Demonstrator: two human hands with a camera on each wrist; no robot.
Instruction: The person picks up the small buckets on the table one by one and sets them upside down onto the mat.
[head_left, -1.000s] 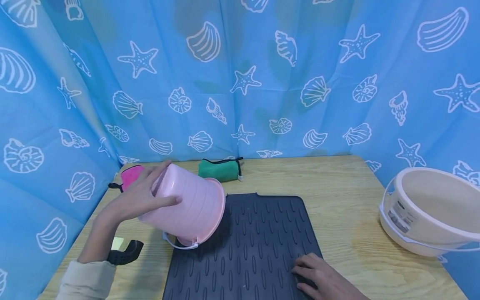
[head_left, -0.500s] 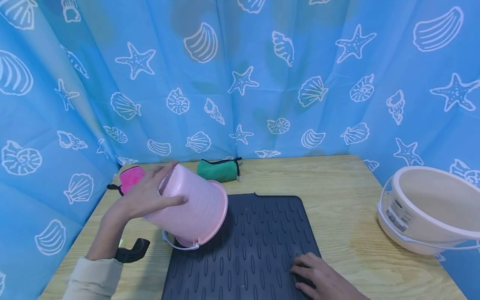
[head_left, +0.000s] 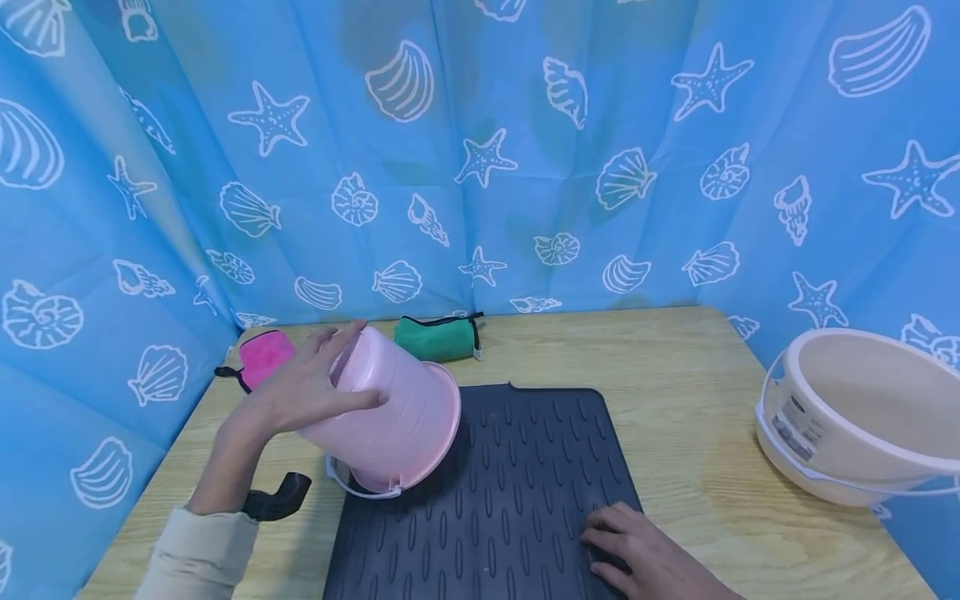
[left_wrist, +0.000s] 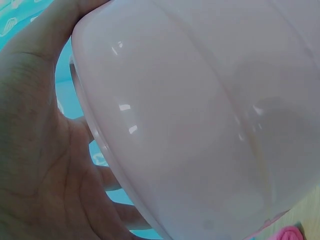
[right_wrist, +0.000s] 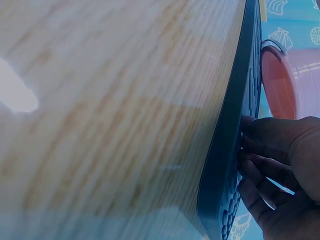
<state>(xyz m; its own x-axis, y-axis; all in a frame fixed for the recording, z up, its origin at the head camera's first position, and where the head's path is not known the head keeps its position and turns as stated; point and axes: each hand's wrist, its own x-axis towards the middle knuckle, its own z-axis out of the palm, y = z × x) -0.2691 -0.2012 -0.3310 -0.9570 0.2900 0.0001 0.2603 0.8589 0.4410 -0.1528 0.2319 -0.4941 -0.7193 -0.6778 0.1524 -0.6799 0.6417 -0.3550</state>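
L hand [head_left: 300,392] grips pink plastic bucket [head_left: 397,412] at base end: thumb on side wall, fingers across base. Bucket tilted, immed. R of L hand, mouth angled down away from palm; rim over blk. textured mat [head_left: 517,508], contact unclear. R hand [head_left: 633,550]: fingers loosely bent, tips on mat nr its R edge. Pink fabric bundle [head_left: 264,357] just beyond L wrist; grn. fabric bundle [head_left: 438,339] w/ blk. trim further beyond L hand. Cream bucket [head_left: 813,417] on wood-grain table [head_left: 675,367], well apart, R of R hand.
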